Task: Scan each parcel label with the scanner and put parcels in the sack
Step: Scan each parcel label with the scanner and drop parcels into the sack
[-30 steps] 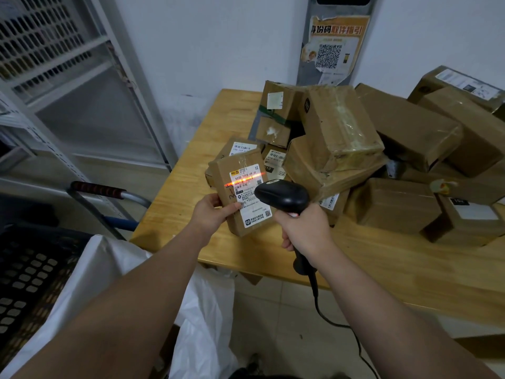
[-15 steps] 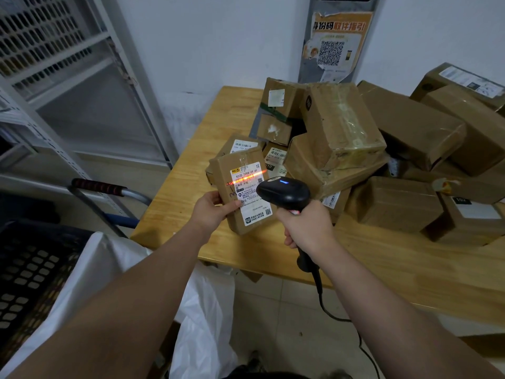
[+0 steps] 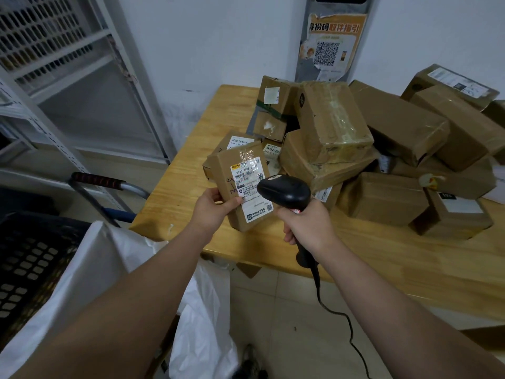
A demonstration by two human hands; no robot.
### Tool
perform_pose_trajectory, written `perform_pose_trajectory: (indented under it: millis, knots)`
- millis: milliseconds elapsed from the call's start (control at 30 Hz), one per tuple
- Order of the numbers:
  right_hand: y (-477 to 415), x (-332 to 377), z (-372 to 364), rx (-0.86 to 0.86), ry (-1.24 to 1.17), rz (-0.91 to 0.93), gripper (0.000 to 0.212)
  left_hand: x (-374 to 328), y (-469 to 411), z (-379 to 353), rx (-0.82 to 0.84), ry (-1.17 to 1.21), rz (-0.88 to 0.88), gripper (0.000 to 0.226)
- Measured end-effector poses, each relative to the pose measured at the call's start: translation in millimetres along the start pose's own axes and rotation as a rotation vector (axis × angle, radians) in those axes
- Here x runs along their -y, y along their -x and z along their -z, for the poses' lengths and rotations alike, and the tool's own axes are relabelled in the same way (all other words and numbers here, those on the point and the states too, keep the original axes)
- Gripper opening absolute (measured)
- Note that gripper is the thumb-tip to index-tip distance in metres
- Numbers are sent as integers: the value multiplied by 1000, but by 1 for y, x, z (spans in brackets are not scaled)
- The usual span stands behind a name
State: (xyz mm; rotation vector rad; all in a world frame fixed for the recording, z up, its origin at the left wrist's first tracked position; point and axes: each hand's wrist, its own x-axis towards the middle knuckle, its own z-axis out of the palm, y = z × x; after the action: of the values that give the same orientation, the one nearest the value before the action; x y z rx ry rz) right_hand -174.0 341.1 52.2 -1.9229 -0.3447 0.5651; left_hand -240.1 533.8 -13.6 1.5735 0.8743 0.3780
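Note:
My left hand (image 3: 211, 207) grips a small brown cardboard parcel (image 3: 240, 187) by its lower left edge, holding it upright over the wooden table's near edge. Its white printed label (image 3: 252, 184) faces me. My right hand (image 3: 308, 224) holds the black corded scanner (image 3: 285, 192) by its handle, the head pointing at the label and covering its right side. No red line shows on the label. The white sack (image 3: 90, 272) stands open below my left arm at the lower left.
A heap of brown cardboard parcels (image 3: 363, 149) covers the wooden table (image 3: 382, 258). A black plastic crate (image 3: 30, 258) and a trolley handle (image 3: 101, 181) stand at the left under grey metal shelving (image 3: 68, 77). The scanner cable (image 3: 341, 318) hangs over the tiled floor.
The red scan line on the label and the scanner's blue light have gone out. The parcel and scanner stay almost where they were.

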Motion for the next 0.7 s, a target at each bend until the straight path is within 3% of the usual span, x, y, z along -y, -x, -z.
perform_pose_trajectory:
  millis: [167, 333, 533, 700]
  knots:
    - [30, -20, 13, -3, -70, -32, 24, 1, 54, -11, -74, -42, -69, 51]
    - [69, -49, 8, 107, -76, -79, 28, 29, 122, -8, -186, -51, -41, 51]
    - [105, -75, -27, 230, -47, -134, 31, 82, 184, 50, -376, -146, 53, 44]
    - [116, -77, -62, 308, -10, -139, 21, 110, 214, 105, -465, -605, 175, 60]
